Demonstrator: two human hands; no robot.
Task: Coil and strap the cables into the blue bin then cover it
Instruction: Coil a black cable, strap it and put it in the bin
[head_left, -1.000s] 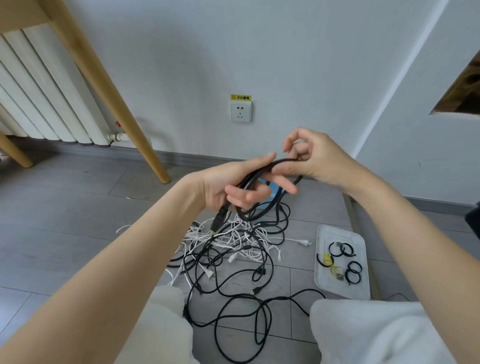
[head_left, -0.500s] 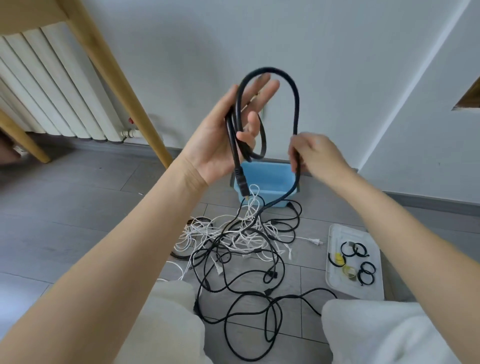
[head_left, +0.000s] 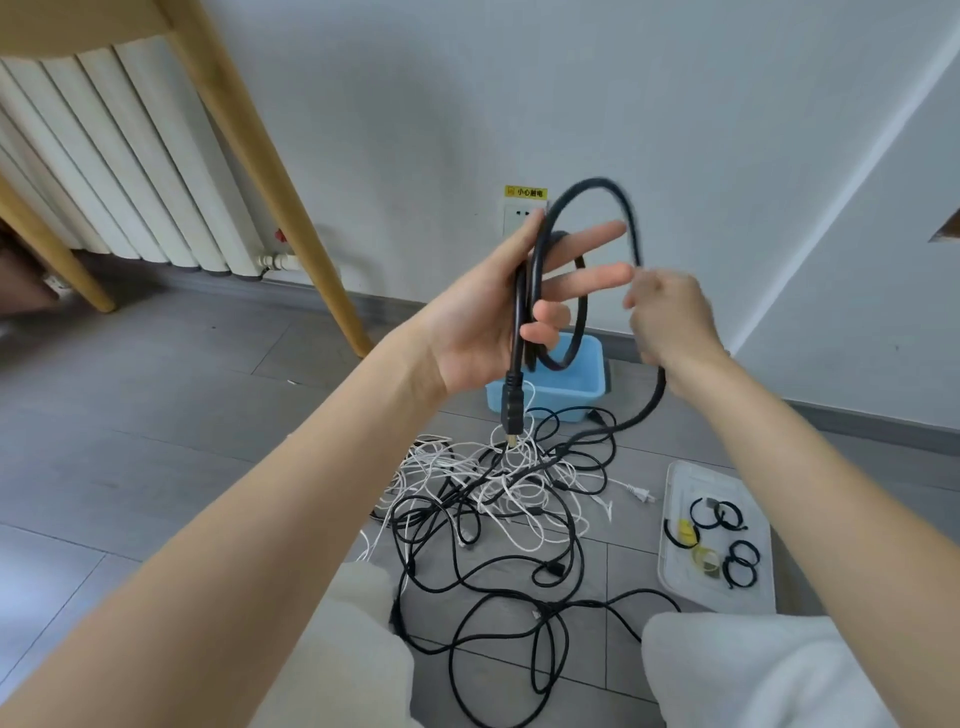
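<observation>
A thick black cable (head_left: 519, 322) runs in loops across the palm of my raised left hand (head_left: 488, 317); the little finger curls over it, the other fingers are stretched out, and its plug hangs below. My right hand (head_left: 670, 317) grips the same cable where a high loop comes down, and the cable trails from there to the floor. Behind both hands the blue bin (head_left: 566, 389) stands on the floor by the wall. A tangle of black and white cables (head_left: 498, 483) lies in front of the bin. The clear lid (head_left: 717, 540) lies at the right with several black straps in it.
A wooden table leg (head_left: 291, 218) slants down at the left in front of a white radiator (head_left: 119, 171). A wall socket (head_left: 519, 213) sits behind my left hand. My knees in light trousers (head_left: 753, 670) fill the lower edge. Grey tiled floor surrounds the pile.
Both hands rose from low over the pile to chest height. A new loop of the black cable has been laid over my left palm, and my right hand moved up along the cable.
</observation>
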